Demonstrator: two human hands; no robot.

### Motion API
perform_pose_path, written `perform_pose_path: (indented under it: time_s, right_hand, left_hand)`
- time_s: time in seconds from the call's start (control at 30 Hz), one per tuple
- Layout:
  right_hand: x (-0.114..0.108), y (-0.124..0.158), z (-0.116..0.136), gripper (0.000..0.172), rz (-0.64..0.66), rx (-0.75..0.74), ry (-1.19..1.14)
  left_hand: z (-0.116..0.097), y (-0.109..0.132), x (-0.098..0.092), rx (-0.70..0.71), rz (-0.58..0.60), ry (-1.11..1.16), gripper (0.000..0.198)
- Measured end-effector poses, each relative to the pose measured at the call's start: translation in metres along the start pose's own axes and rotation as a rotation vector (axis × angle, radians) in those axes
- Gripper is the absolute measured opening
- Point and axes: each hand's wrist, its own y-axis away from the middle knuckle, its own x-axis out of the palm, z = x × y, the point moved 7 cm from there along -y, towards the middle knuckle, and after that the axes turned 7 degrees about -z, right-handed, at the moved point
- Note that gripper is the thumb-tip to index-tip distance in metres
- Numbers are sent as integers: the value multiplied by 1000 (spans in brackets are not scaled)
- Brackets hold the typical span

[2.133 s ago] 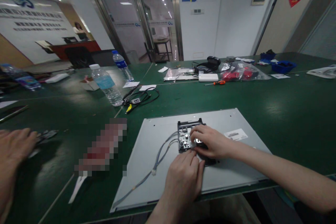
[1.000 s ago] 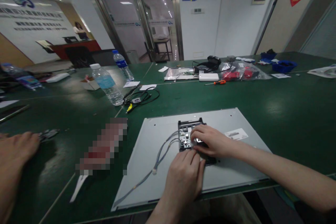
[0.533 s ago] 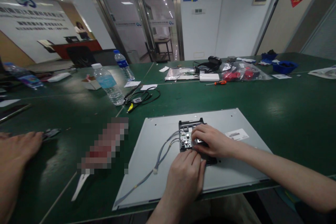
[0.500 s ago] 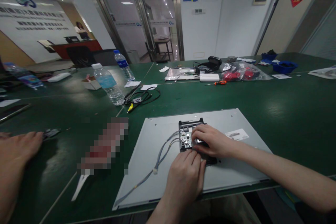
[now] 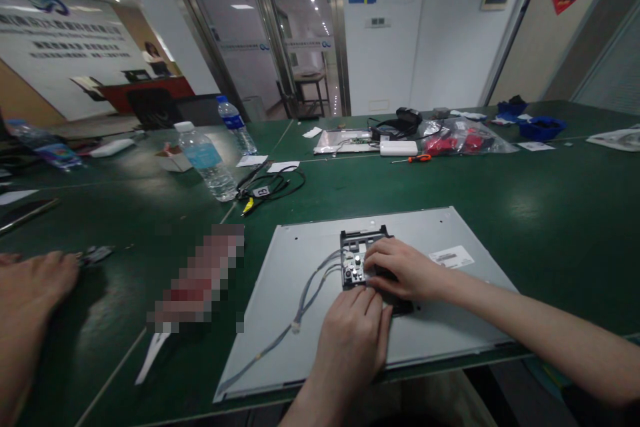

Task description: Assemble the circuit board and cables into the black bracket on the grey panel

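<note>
A flat grey metal panel (image 5: 310,247), perhaps the back of a display, lies on the table in front of me. On its middle sits a black plastic frame (image 5: 367,232) with a small circuit board (image 5: 354,268) inside. My left hand (image 5: 353,327) is closed at the frame's near edge, knuckles up. Bent over the board's right part is my right hand (image 5: 407,268), its thumb and fingers closed at the board and frame. Both hands hide the gripped spots. A bundle of thin grey cables (image 5: 303,307) runs from the board to the panel's near left corner.
Left of the panel lies a blurred-out reddish item (image 5: 200,273). A co-worker's hand (image 5: 43,280) rests at the far left. Beyond are a water bottle (image 5: 207,160), black cables (image 5: 280,183), an orange screwdriver (image 5: 417,159) and a plastic bag with red things (image 5: 463,137).
My two hands stay practically in place on the frame and board. The co-worker's hand at the left has shifted slightly left.
</note>
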Motion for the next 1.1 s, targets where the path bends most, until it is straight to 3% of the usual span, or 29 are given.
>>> perform_pose_path:
  time_s: [0.57,1.1]
  right_hand:
    - [-1,0,0,17,-9,6,1]
    - [1,0,-1,21,-3,-21,19]
  left_hand:
    - [4,3,5,-34,54,13,17]
    - [2,1,2,-7,18,-6,17]
